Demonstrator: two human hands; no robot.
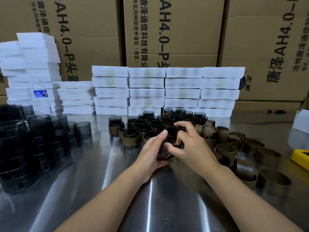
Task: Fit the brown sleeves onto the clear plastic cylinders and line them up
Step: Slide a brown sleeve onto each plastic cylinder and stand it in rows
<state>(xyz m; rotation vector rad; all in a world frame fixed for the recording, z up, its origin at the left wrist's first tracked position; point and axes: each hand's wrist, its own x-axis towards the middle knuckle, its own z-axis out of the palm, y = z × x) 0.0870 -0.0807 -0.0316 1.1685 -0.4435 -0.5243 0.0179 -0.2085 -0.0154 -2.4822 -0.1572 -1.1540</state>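
Note:
My left hand [153, 150] cups a dark clear plastic cylinder [164, 155] from the left and below. My right hand [187, 141] pinches a brown sleeve [172, 132] around the cylinder's upper part. Behind the hands, several sleeved cylinders [131, 138] stand packed together in rows. Loose brown sleeves [268, 156] lie heaped to the right. Bare smoky cylinders [41, 131] are stacked in columns at the left.
The steel table [103, 181] reflects light. White foam pads [147, 91] are stacked along the back, with a water bottle [40, 94] at the left. Printed cardboard boxes [175, 30] form a wall behind. A yellow object [301, 158] sits at the right edge.

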